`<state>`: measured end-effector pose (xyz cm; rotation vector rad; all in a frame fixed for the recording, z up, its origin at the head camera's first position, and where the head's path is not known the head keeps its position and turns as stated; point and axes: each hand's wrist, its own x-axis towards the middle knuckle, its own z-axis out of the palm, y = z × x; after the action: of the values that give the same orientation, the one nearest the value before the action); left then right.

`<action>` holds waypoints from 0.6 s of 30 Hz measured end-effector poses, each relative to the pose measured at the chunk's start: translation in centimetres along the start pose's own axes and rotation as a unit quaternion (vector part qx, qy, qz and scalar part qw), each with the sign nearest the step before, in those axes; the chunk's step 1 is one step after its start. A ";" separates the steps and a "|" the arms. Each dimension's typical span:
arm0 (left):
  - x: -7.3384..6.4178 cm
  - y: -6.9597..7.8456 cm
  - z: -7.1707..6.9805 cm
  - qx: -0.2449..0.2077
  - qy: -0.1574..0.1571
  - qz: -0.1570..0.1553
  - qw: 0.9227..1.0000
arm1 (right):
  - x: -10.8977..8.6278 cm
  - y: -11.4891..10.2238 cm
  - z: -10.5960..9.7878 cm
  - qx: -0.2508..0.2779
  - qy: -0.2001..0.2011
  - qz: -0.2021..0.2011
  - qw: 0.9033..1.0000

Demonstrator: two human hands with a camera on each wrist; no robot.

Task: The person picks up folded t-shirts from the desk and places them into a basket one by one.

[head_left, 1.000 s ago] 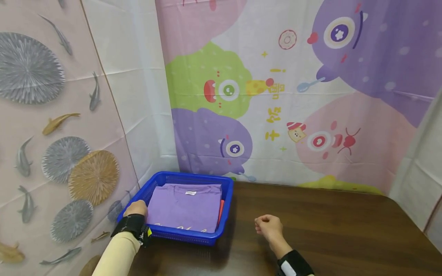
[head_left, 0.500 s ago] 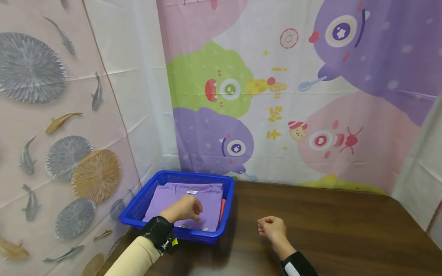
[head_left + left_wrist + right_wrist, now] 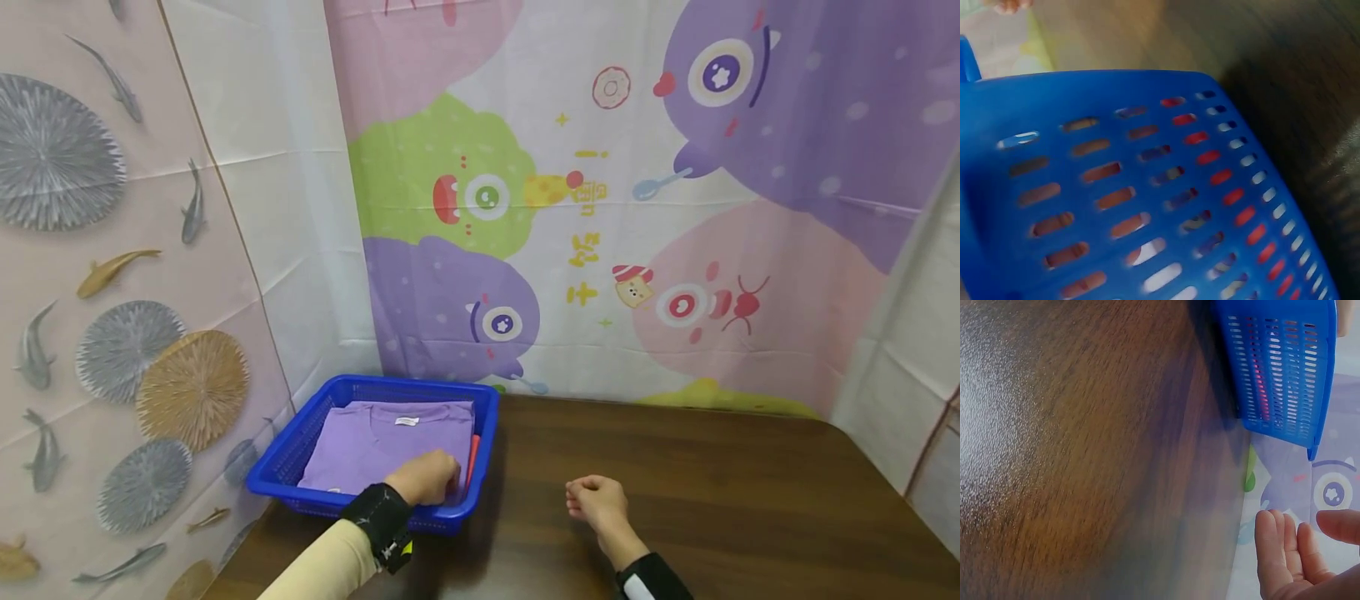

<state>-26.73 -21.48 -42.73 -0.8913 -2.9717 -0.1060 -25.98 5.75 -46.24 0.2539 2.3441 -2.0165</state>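
Observation:
A folded purple T-shirt (image 3: 367, 450) lies in a blue plastic basket (image 3: 264, 482) at the table's left. My left hand (image 3: 425, 477) reaches in over the basket's front right part, touching the shirt's right side. Its fingertips point down and are hidden, so whether they grip cloth cannot be told. Red cloth (image 3: 473, 458) shows beside the shirt along the right wall, and through the slots in the left wrist view. My right hand (image 3: 600, 502) hovers over the table right of the basket, fingers loosely bent. The right wrist view shows its thumb and fingers (image 3: 1269, 544) apart, holding nothing.
A dark brown wooden table (image 3: 660, 467) extends to the right of the basket. Behind it hangs a cartoon-printed curtain (image 3: 555, 350). A fish-patterned curtain (image 3: 225, 300) stands close along the basket's left side.
My left hand has left the basket's left side, crossed over the shirt and come to its front right part. The right hand has barely moved.

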 end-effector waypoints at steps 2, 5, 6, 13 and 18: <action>0.1 -0.2 0.2 -0.017 0.000 -0.005 1.000 | 0.0 0.0 -0.1 0.000 0.002 -0.001 1.000; 0.3 -0.8 0.1 -0.062 0.001 -0.006 0.998 | 0.1 0.0 -0.3 -0.003 0.002 -0.002 1.000; 0.3 -1.1 -0.2 -0.081 0.001 -0.006 0.997 | 0.1 0.0 -0.4 -0.003 0.003 -0.003 1.000; -0.5 -2.3 -3.7 -0.140 0.010 -0.015 0.990 | 0.2 0.2 -0.7 0.001 0.010 0.001 1.000; -1.4 -1.7 -3.7 -0.132 -0.049 -0.026 0.990 | 0.3 0.6 -0.8 0.000 0.004 0.004 1.000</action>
<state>-26.41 -23.92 -39.17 -0.8650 -3.1233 -0.4802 -26.08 6.63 -46.72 0.2714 2.3443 -2.0173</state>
